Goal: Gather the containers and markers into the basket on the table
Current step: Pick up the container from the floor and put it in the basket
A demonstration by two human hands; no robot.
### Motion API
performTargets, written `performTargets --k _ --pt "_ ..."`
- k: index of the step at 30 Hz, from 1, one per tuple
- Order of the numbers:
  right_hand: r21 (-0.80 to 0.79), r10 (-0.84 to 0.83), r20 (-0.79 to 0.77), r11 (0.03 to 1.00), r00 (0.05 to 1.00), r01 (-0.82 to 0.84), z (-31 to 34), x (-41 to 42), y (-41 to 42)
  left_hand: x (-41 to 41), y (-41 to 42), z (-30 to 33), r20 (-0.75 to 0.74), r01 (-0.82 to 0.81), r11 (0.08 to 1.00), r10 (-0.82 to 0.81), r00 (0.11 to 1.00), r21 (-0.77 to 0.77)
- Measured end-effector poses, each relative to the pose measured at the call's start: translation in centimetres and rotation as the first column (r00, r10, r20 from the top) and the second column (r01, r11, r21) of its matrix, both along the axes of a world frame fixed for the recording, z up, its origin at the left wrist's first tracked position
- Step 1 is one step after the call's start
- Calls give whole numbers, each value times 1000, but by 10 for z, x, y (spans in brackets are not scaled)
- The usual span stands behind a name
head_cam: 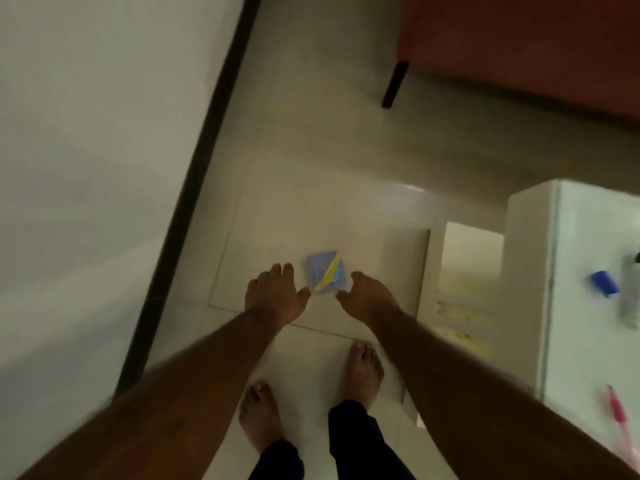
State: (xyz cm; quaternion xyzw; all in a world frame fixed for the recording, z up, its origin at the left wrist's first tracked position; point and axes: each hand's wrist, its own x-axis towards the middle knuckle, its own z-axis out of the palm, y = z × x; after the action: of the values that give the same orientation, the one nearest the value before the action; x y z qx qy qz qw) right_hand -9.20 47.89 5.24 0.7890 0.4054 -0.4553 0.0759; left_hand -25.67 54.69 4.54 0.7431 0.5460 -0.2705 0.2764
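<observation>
The person's two forearms fill the bottom of the view, reaching down and forward over bare feet [363, 370] on the tiled floor [311, 209]. The left hand [273, 296] has its fingers spread and loosely extended, gripping nothing; the right hand [369, 296] is likewise relaxed and slightly cupped, thumb turned inward. Between them, just beyond the thumbs, a small clear container [325, 273] with yellow and blue contents lies on the floor. Blur makes it hard to say whether either thumb touches it; it looks apart from both. The hands flank it on either side, probably so that it can be scooped up from both edges at once, since a flat lidded box on smooth tile is awkward to lift with one hand.

Well to the right of the right hand stands a white table [588, 237], with a blue cap [604, 284] and a pink marker [618, 408] on its top. The basket is not in view. The gathering seems to be at an early stage, with the container not yet picked up
</observation>
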Motion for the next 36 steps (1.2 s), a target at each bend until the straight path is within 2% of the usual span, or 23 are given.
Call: performTargets --k 6,10,14,20,25,29,33,36 --pt "-59 -168 -79 985 983 164 -124 10 9 18 6 -119 38 -203 967 211 977 -153" --pt "-56 -257 -137 966 957 252 -172 19 12 23 6 -167 55 -352 876 390 919 -330" --pt "-56 -346 -181 938 921 342 -196 22 18 32 7 -190 61 -509 764 575 816 -396" --pt "-30 -415 -229 907 881 419 -223 15 17 51 9 -201 112 -621 670 711 694 -406" --pt "-7 -431 -213 898 877 440 -234 15 16 57 7 -212 164 -626 679 717 677 -383" --pt "-28 -511 -216 855 832 518 -236 11 17 58 15 -206 167 -664 657 744 647 -357" --pt "50 -561 -170 816 810 576 -214 11 18 55 23 -185 219 -684 654 755 619 -322" --pt "127 -588 -163 784 793 608 -177 17 19 59 30 -146 264 -686 657 754 602 -312"
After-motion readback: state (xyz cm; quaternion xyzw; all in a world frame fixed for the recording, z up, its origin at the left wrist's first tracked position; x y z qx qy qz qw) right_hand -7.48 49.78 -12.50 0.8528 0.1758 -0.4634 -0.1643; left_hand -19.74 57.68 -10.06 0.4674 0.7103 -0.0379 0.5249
